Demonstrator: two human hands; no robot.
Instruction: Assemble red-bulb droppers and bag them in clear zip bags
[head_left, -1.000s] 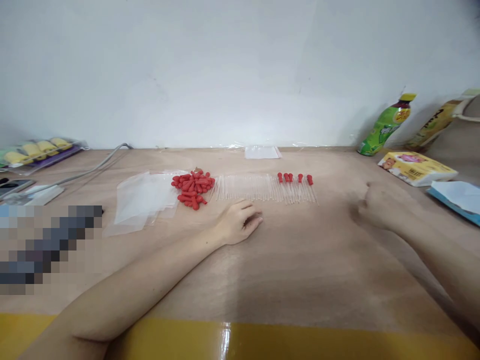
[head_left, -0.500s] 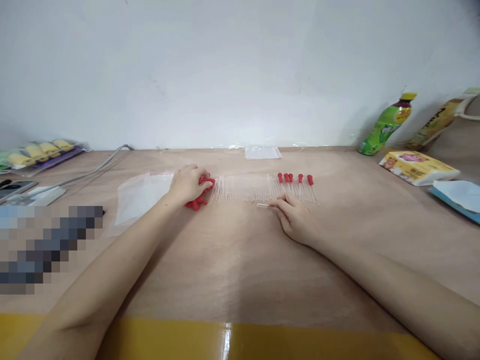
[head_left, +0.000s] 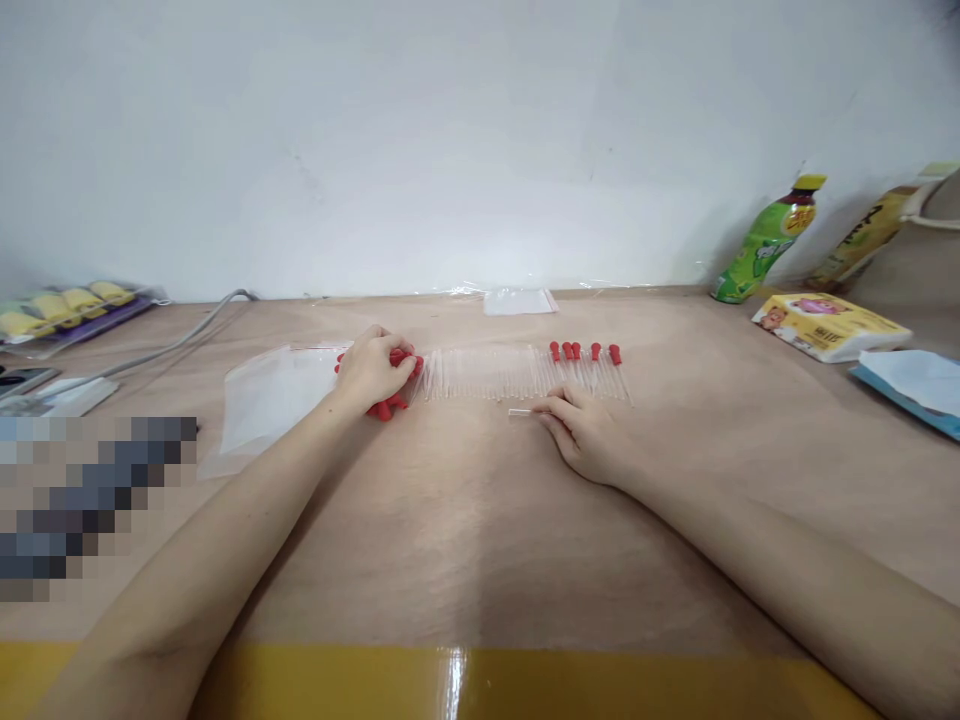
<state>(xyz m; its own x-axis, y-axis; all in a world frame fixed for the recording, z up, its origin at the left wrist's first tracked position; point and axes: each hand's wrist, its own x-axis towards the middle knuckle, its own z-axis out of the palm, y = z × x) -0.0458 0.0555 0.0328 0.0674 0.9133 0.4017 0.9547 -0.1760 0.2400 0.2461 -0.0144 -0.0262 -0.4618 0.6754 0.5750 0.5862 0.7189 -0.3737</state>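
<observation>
My left hand (head_left: 375, 368) rests over a pile of red rubber bulbs (head_left: 386, 408) left of centre, its thumb and fingers pinched at a red bulb. A clear thin tube (head_left: 520, 412) sticks out to the left from the closed fingers of my right hand (head_left: 581, 430). Between and behind the hands lies a row of clear thin tubes (head_left: 480, 375), side by side. Several tubes at the row's right end carry red bulbs (head_left: 595, 351) on their far ends. My left hand hides part of the pile.
A clear plastic bag (head_left: 262, 405) lies left of the pile, a small bag (head_left: 519, 301) by the wall. At right are a green bottle (head_left: 769, 240), a yellow tissue pack (head_left: 829, 327) and a blue packet (head_left: 911, 390). A grey cable (head_left: 176, 345) runs at left.
The whole view has shifted slightly. My left fingers have moved a little within the red pile; my right hand still holds the tube in nearly the same place.
</observation>
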